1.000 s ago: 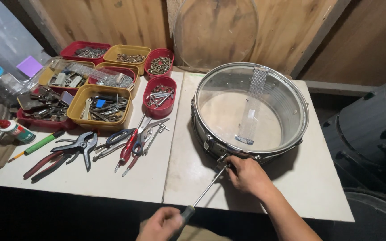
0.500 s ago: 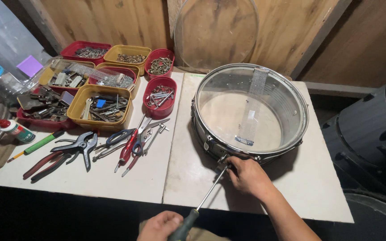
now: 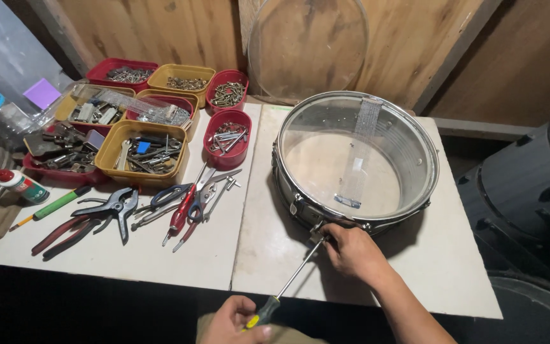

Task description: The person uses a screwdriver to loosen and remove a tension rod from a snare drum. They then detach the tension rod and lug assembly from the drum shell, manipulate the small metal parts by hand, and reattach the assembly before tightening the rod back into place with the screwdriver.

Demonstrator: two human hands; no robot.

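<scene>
Chrome shell, clear head, snare wires visible inside: the drum sits on the white table, just beyond the right hand. Judged heavy and rigid, slippery on the metal, its thin head fragile; best gripped by the hoop. The screwdriver runs from the left hand, closed round its black-and-yellow handle, to a lug beside the right hand, whose fingers pinch the tip there. Light, stiff; hold by the handle.
</scene>
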